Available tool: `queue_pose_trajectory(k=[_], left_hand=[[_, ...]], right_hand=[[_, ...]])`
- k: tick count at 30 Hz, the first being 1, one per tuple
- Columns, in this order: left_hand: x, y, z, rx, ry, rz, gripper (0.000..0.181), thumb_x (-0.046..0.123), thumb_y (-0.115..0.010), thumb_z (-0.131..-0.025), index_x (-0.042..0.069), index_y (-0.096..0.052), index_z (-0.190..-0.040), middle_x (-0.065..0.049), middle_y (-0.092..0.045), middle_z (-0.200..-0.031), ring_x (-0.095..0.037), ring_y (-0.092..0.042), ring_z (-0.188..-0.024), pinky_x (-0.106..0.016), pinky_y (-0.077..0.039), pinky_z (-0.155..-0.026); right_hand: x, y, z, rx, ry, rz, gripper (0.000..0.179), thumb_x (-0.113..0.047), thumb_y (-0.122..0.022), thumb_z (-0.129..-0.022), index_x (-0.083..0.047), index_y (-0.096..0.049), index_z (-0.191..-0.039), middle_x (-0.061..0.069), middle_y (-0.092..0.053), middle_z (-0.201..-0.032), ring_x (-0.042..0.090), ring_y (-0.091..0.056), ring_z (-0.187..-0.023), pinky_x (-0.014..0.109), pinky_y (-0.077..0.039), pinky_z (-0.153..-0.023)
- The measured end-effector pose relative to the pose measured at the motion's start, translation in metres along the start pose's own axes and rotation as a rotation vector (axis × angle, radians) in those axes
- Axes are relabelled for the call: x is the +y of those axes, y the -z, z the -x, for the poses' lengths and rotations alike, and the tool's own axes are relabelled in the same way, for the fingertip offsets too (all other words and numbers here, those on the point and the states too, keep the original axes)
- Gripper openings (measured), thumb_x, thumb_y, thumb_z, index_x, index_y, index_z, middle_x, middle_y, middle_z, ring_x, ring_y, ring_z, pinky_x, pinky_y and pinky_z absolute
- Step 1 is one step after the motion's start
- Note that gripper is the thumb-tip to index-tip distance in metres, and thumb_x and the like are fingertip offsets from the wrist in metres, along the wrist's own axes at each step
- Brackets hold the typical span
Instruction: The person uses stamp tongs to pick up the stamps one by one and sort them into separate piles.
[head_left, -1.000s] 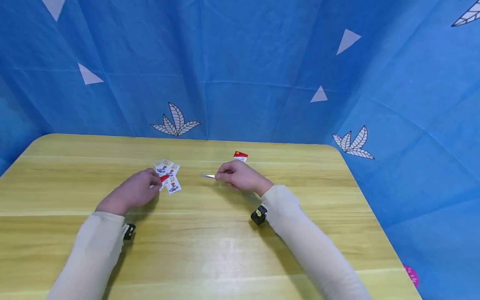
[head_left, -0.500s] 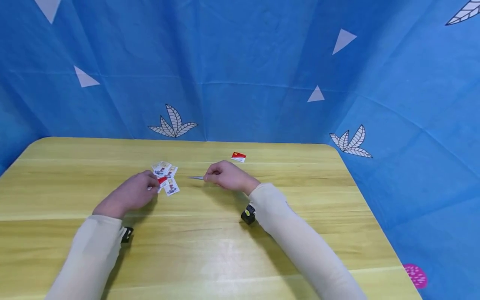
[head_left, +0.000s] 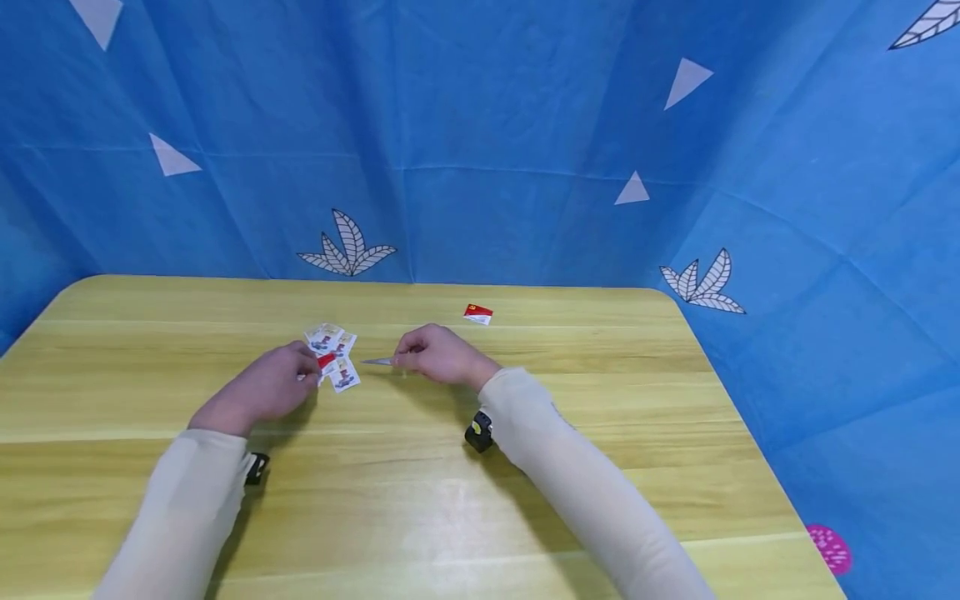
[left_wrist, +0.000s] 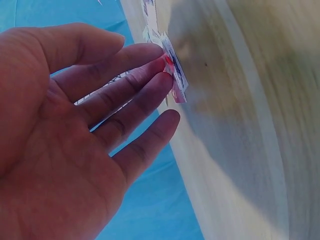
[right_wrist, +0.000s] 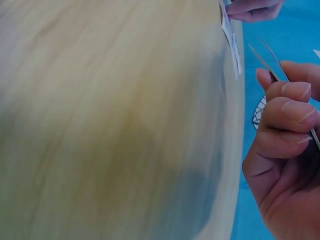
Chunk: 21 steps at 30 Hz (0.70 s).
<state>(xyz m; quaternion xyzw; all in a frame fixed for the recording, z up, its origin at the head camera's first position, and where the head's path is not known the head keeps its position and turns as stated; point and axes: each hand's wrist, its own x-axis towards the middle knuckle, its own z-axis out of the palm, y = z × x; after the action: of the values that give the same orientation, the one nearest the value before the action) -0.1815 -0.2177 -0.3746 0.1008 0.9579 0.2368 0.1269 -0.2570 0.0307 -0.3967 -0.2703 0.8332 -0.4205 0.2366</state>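
Note:
Several small white stamps (head_left: 344, 377) with little printed figures lie overlapped on the table, left of the middle. A red piece (head_left: 326, 360) shows on top of them. My left hand (head_left: 270, 385) reaches them from the left; in the left wrist view its straight fingers (left_wrist: 145, 95) touch the pile's edge, hiding part of it. My right hand (head_left: 442, 357) pinches slim metal tweezers (right_wrist: 272, 70) between thumb and fingers. In the right wrist view the two tips stand slightly apart with nothing between them. They point left at the stamps, a short gap away.
A single red and white stamp (head_left: 478, 314) lies near the back edge of the wooden table (head_left: 420, 508), beyond the right hand. A blue cloth backdrop (head_left: 495, 167) with leaf and triangle prints hangs behind the table. Each wrist wears a small black camera (head_left: 478, 432).
My right hand has moved left with the tweezers, bringing their tips closer to the stamps and uncovering the red and white stamp behind. The left hand stays at the pile.

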Motion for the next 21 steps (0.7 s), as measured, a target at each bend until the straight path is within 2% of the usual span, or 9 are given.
queue_pose_trajectory(k=[6,10,16,21], left_hand=[[0.002,0.001,0.0,0.011,0.022,0.006,0.026,0.007,-0.053,-0.096,-0.01,-0.069,-0.109,-0.028,-0.051,-0.127,-0.047,-0.047,-0.119,-0.06,-0.039,-0.099],[0.002,0.002,-0.001,0.004,0.03,0.005,0.026,0.007,-0.053,-0.096,-0.01,-0.069,-0.109,-0.028,-0.051,-0.127,-0.046,-0.047,-0.118,-0.06,-0.04,-0.099],[-0.001,0.002,-0.001,0.008,-0.001,-0.002,0.023,0.006,-0.055,-0.094,-0.009,-0.07,-0.104,-0.028,-0.052,-0.124,-0.047,-0.049,-0.116,-0.06,-0.041,-0.097],[-0.002,0.001,0.0,0.007,0.002,-0.003,0.023,0.007,-0.056,-0.095,-0.009,-0.07,-0.104,-0.028,-0.052,-0.124,-0.048,-0.048,-0.117,-0.06,-0.04,-0.098]], right_hand=[[-0.005,-0.002,-0.004,0.001,-0.003,-0.009,0.019,-0.019,-0.061,-0.098,-0.004,-0.072,-0.098,0.01,-0.058,-0.073,0.012,-0.039,-0.049,0.024,-0.034,-0.045],[-0.008,-0.006,-0.008,-0.003,0.012,0.004,0.019,-0.017,-0.061,-0.098,-0.004,-0.073,-0.098,0.013,-0.06,-0.076,0.012,-0.041,-0.053,0.024,-0.036,-0.049],[-0.012,-0.013,-0.015,0.002,0.029,0.064,0.017,-0.016,-0.062,-0.097,-0.004,-0.073,-0.095,0.006,-0.062,-0.077,0.011,-0.047,-0.064,0.023,-0.04,-0.057],[-0.011,-0.018,-0.019,0.013,0.017,0.1,0.017,-0.016,-0.062,-0.097,-0.005,-0.073,-0.093,-0.001,-0.059,-0.072,0.011,-0.047,-0.067,0.023,-0.041,-0.06]])
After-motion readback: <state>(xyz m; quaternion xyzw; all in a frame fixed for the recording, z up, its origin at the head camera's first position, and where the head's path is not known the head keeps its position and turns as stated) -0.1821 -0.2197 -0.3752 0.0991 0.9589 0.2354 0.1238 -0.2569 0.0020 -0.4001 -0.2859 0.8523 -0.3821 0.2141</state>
